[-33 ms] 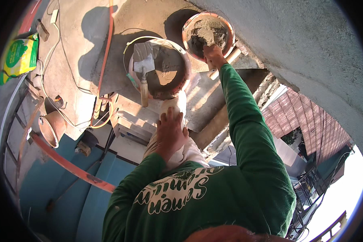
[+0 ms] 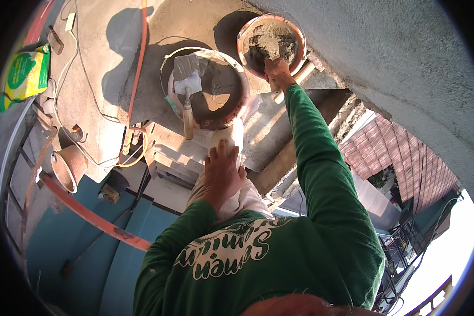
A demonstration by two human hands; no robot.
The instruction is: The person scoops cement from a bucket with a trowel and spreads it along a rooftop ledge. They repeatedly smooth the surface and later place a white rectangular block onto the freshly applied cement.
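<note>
My right hand (image 2: 279,72) is closed around the handle of a trowel. The trowel's blade (image 2: 270,45) rests in thick grey mortar (image 2: 284,41) inside the smaller bucket (image 2: 242,46), at the upper middle. Flat on my trouser leg (image 2: 236,138), my left hand (image 2: 221,171) lies with its fingers stretched and holds nothing. Ahead of it stands a wider bucket (image 2: 243,87) with wet grey mix in the bottom. Across that bucket's left rim lies a second trowel (image 2: 188,113) with a wooden handle, its blade coated in mortar.
A rough grey wall (image 2: 405,58) rises close on the right. To the left are an orange hose (image 2: 138,68), a pale cable (image 2: 63,116), a tipped bucket (image 2: 71,166) and a yellow-green bag (image 2: 29,73). A red curved bar (image 2: 95,218) crosses above blue sheeting (image 2: 79,258), below the ledge.
</note>
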